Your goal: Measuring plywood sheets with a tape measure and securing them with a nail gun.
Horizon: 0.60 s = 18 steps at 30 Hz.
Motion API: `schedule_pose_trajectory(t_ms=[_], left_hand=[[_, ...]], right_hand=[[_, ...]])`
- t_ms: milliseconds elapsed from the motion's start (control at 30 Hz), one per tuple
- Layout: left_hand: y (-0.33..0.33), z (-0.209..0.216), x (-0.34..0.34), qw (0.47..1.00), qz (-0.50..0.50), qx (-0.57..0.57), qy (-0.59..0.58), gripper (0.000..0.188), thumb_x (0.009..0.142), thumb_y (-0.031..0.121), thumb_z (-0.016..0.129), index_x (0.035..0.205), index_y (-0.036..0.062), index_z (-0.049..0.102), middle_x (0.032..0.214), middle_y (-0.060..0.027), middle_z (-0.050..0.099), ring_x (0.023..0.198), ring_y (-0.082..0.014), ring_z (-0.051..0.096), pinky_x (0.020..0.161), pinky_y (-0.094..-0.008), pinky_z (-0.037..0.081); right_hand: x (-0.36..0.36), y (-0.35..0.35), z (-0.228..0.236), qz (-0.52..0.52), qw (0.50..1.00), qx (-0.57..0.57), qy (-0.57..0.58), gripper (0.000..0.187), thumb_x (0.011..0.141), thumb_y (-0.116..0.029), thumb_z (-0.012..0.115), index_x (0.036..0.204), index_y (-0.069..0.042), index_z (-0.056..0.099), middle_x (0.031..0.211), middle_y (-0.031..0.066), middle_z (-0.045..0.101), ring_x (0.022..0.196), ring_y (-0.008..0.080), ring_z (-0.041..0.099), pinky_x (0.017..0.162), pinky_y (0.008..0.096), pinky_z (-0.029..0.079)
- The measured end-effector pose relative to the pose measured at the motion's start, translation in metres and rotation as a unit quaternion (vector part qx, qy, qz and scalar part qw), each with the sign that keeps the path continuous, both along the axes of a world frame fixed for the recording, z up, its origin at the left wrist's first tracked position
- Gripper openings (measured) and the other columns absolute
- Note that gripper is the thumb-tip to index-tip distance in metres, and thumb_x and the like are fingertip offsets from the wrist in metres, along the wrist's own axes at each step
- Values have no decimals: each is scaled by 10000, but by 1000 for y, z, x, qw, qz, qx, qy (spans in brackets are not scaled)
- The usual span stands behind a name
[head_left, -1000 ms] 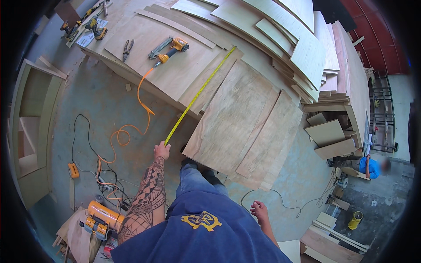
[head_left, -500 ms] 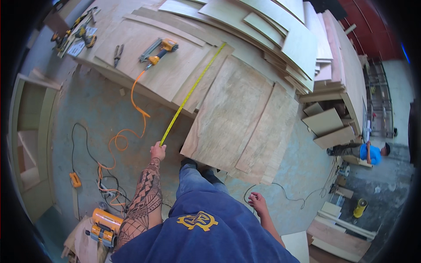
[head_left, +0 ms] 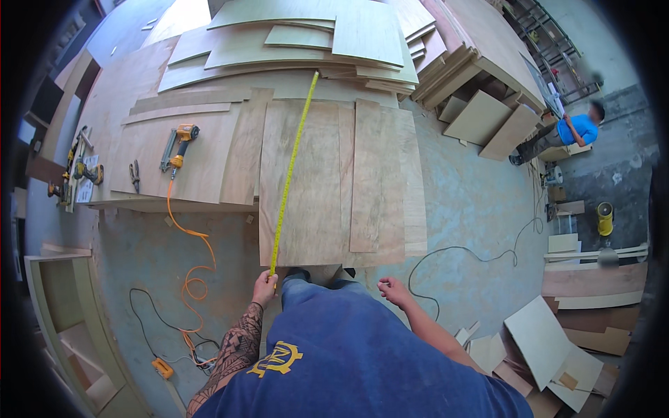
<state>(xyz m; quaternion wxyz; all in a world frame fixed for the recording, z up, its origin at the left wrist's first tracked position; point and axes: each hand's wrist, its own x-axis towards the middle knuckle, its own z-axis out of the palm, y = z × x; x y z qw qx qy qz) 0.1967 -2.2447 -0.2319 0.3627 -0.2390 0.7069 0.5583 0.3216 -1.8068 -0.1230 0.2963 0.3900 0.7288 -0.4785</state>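
My left hand (head_left: 265, 287) is closed on the near end of a yellow tape measure (head_left: 291, 164), just beyond the near edge of a plywood sheet (head_left: 300, 202). The blade runs out straight across that sheet to the foot of a panel stack. A narrower plywood strip (head_left: 366, 174) lies on the sheet's right part. Off to the right of my body, over the floor, my right hand (head_left: 395, 291) has its fingers curled together; whatever may be between them is too small to make out.
On the bench at left lie an orange nail gun (head_left: 179, 148) with an orange air hose (head_left: 189, 228), pliers (head_left: 134, 176) and a drill (head_left: 90, 172). Stacked panels (head_left: 279, 45) fill the back. Cables cross the floor. A person in blue (head_left: 578, 131) stands far right.
My view has turned and shifted right. The tape blade has moved from the sheet's left side to lie over the sheet, my left hand moving right with it. My right hand stays curled.
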Motion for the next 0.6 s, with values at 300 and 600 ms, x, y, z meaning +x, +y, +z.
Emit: schedule_pose_trajectory(t_ms=[300,600], left_hand=[[63,48,40,989,-82,-64,-102,422,992,354,600,1358,149,546,1121,-18,596,998,-179,603,715,-421,616],[118,64,61,988,-69,-73,-118,438,1006,386,586,1373,154,527,1176,-22,562,1027,-197,582,738,-408,612]], right_hand=[[56,85,-68,-72,997,-34,0,406,950,-331,677,1220,-32,625,953,99,703,717,171,660,612,317,527],[130,179,-96,-258,964,-58,-30,387,986,-340,615,1271,-84,564,950,70,674,760,176,658,616,307,535]])
